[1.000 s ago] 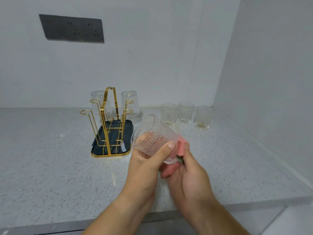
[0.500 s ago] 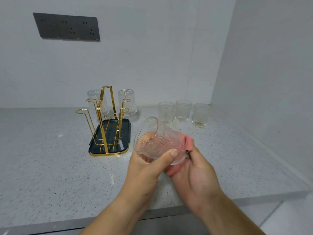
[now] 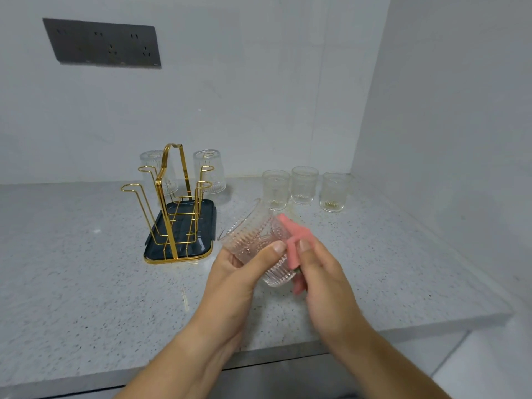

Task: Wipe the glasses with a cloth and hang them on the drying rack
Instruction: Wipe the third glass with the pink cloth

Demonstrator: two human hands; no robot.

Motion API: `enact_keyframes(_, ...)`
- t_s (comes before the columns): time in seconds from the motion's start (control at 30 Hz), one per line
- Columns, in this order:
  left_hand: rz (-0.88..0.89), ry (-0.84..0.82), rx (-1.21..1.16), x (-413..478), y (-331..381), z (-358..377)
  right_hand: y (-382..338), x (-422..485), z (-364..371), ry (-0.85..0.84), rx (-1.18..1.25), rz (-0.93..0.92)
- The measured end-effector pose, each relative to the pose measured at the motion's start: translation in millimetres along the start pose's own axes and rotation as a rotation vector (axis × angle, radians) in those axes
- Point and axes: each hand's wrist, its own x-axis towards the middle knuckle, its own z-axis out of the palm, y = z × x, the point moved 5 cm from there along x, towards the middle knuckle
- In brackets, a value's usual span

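My left hand [image 3: 233, 280] grips a ribbed clear glass [image 3: 256, 240], tilted with its mouth toward the upper left. My right hand [image 3: 322, 280] pinches a pink cloth [image 3: 295, 240] against the glass's base and side. Left of the hands stands the gold wire drying rack [image 3: 172, 197] on its dark tray [image 3: 207, 246]. Two glasses hang upside down on its far pegs, one on the left [image 3: 152, 165] and one on the right [image 3: 208, 169]. Three upright glasses [image 3: 303, 185] stand in a row near the back right corner.
The speckled grey countertop [image 3: 72, 269] ends at a front edge just below my wrists. White walls close the back and right sides. A dark socket panel [image 3: 103, 43] is mounted on the back wall.
The glass has turned in my left hand, its mouth now pointing more up and left. My right hand has moved the cloth up over the side of the glass.
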Motion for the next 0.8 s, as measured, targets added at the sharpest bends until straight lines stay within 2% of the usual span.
enact_keyframes(0.17, -0.043, 0.027, -0.048, 1.0, 0.6, -3.1, 4.4, -21.1, 11.0, 0.01, -0.155, -0.199)
enact_keyframes(0.23, -0.034, 0.004, -0.048, -1.7, -1.1, -0.1, 5.8, -11.9, 6.3, 0.037, -0.034, -0.091)
enact_keyframes(0.37, 0.025, -0.008, 0.074, -1.4, -2.1, 0.5, 20.3, 9.2, 3.3, 0.031, 0.637, 0.35)
enact_keyframes(0.43, 0.019, -0.007, 0.088, 2.0, -2.1, -2.4, 17.8, 9.4, 9.2, -0.027, 0.788, 0.463)
enact_keyframes(0.57, -0.022, -0.007, 0.083, 4.5, -8.6, -6.3, 15.6, 5.3, 13.1, -0.154, 0.884, 0.56)
enact_keyframes(0.67, -0.039, -0.005, 0.106, 8.9, -17.4, -13.0, 15.5, 1.7, 10.2, -0.151, 0.869, 0.612)
enact_keyframes(0.8, -0.029, 0.036, 0.268, 12.0, -15.3, -22.0, 20.3, -5.5, 1.6, -0.144, 0.771, 0.686)
